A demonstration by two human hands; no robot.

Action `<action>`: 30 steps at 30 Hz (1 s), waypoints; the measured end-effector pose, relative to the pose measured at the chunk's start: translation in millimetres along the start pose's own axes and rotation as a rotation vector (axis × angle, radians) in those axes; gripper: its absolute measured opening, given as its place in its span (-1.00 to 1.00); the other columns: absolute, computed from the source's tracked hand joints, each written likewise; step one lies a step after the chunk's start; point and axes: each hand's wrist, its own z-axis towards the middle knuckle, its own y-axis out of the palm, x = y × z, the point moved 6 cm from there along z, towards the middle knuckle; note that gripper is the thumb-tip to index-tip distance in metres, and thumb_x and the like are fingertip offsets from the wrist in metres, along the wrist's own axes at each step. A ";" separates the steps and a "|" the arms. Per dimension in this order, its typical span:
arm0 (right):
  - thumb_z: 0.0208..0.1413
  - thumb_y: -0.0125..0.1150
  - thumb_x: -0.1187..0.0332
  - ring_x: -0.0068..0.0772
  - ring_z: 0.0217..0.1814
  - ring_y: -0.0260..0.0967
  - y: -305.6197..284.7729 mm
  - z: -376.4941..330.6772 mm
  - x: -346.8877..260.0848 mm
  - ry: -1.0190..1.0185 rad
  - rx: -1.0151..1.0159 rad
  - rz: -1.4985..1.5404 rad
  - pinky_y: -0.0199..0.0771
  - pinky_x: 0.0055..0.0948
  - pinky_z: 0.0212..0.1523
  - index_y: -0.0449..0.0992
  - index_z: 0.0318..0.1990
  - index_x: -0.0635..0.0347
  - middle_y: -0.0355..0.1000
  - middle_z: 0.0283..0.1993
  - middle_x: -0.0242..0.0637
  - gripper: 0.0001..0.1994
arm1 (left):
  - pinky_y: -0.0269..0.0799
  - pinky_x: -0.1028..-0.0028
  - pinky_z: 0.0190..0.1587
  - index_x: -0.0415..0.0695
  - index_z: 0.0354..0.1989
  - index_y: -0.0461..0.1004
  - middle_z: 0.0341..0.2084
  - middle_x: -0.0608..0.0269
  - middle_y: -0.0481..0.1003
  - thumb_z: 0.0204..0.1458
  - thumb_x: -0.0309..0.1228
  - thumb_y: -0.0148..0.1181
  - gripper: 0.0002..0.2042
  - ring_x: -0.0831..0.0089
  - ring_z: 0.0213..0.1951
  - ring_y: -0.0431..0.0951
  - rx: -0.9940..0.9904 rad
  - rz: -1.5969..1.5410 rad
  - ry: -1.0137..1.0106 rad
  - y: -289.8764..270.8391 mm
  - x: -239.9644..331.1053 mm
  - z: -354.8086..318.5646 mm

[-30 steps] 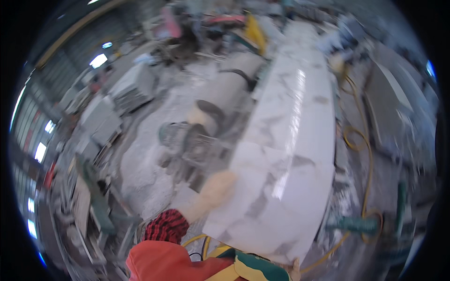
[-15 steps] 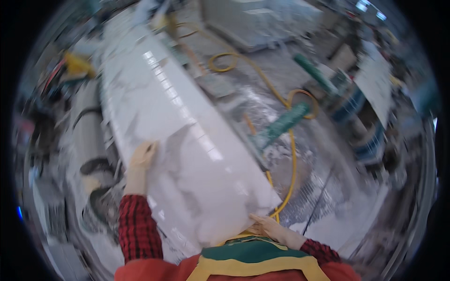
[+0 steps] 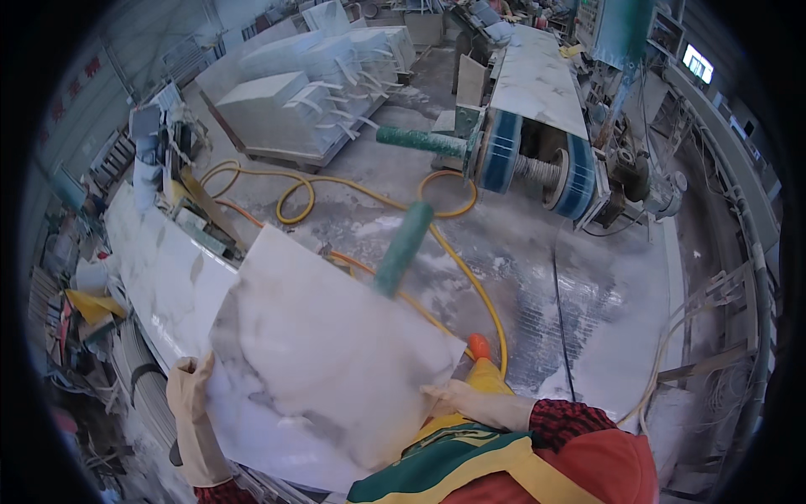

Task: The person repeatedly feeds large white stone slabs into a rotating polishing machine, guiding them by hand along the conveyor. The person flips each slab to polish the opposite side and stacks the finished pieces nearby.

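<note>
Both my hands wear cream gloves and grip a white stone slab with grey veining. It lies askew in front of my body, over another pale slab that shows along its left side. My left hand is closed at the left edge, fingers curled beside the corner. My right hand holds the right edge near my waist, its fingertips on the slab's face and the rest of its grip hidden. A green and yellow apron touches the near edge.
A long white surface runs off to the far left. A yellow hose loops over the wet floor, beside a green roller. Machinery with blue-rimmed wheels stands at the far right. Strapped white slabs are stacked at the back left.
My view has swung to the right and up. The slab, lying along the long surface before, is now turned away from it, with my hands at its two sides.
</note>
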 end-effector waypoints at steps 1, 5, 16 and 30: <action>0.47 0.08 0.22 -0.18 0.32 0.47 -16.1 9.1 -13.2 -0.026 0.000 -0.211 0.55 -0.18 0.20 0.29 0.43 0.35 0.37 0.43 -0.06 -0.49 | 0.23 0.36 -0.41 -0.21 -0.52 0.44 -0.66 0.33 0.34 0.04 0.10 0.38 -0.45 0.50 -0.53 0.30 0.032 -0.040 0.016 -6.3 18.5 0.2; 0.34 0.30 0.05 -0.22 0.19 0.55 -102.3 7.4 -102.2 -0.044 0.352 -0.002 0.62 -0.18 0.03 0.44 0.15 0.44 0.52 0.25 -0.06 -0.46 | 0.15 0.44 -0.45 -0.14 -0.58 0.38 -0.67 0.41 0.29 0.08 -0.01 0.45 -0.51 0.57 -0.55 0.23 0.134 -0.260 0.090 -0.9 108.9 12.7; 0.15 0.48 0.29 -0.30 -0.01 0.60 -438.9 -87.1 -346.6 -0.516 0.883 0.220 0.65 -0.31 -0.04 0.54 0.18 0.25 0.62 0.07 -0.17 -0.53 | 0.13 0.47 -0.60 -0.05 -0.56 0.49 -0.64 0.49 0.40 0.20 -0.08 0.43 -0.59 0.60 -0.61 0.29 -0.144 -0.988 0.038 252.8 361.4 44.9; 0.20 0.19 0.55 0.02 0.25 0.49 -688.9 -153.6 -187.9 -0.008 1.323 -0.528 0.55 -0.16 0.24 0.55 0.31 -0.03 0.46 0.24 0.04 -0.50 | 0.49 0.30 0.06 -0.29 0.09 0.65 -0.06 0.01 0.68 0.25 0.28 0.08 -0.26 0.25 -0.04 0.63 -0.549 -0.372 -0.050 522.0 519.5 18.5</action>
